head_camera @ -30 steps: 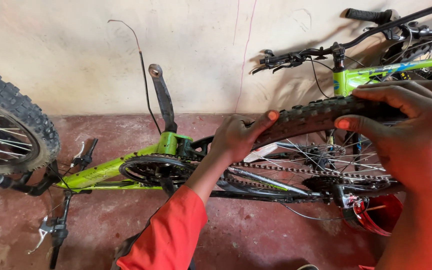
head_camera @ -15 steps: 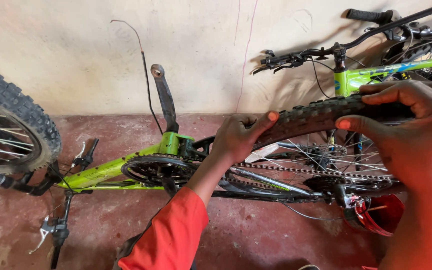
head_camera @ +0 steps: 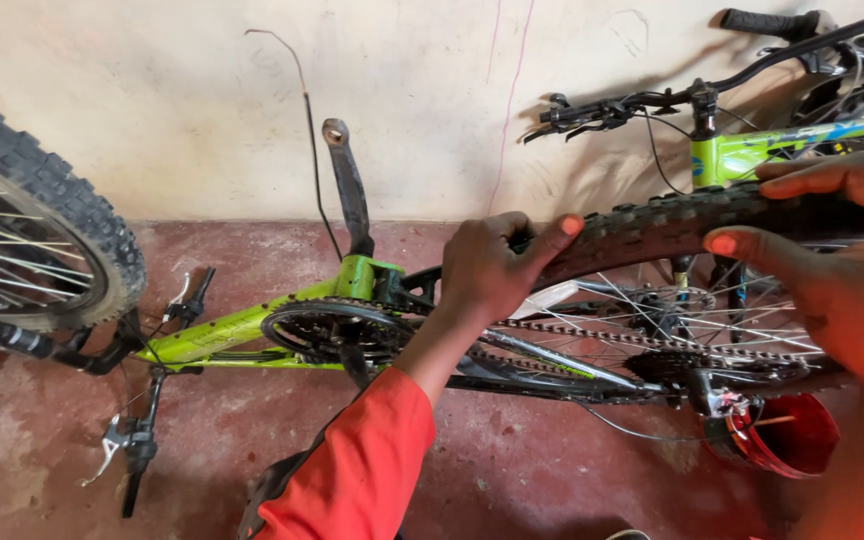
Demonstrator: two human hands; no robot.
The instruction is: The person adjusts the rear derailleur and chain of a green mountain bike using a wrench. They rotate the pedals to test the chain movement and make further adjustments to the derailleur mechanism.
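A lime-green bicycle (head_camera: 222, 335) lies upside down on the red floor. My left hand (head_camera: 497, 270), in an orange-red sleeve, grips the knobby rear tyre (head_camera: 652, 225) at its left end, thumb pressed on the tread. My right hand (head_camera: 832, 265) clamps the same tyre further right, fingers over the top and thumb on the near side. Below the tyre run the chain (head_camera: 592, 335), the spokes and the chainring (head_camera: 327, 330). A black crank arm (head_camera: 350, 185) sticks up by the wall.
The front wheel (head_camera: 47, 235) stands at the left with the handlebar and brake lever (head_camera: 132, 445) on the floor. A second green bicycle (head_camera: 752, 150) leans on the wall at the right. A red bowl (head_camera: 787, 435) sits under the rear derailleur.
Both hands keep their grip on the tyre; my right hand's fingers have shifted slightly over the tread. The view has barely moved.
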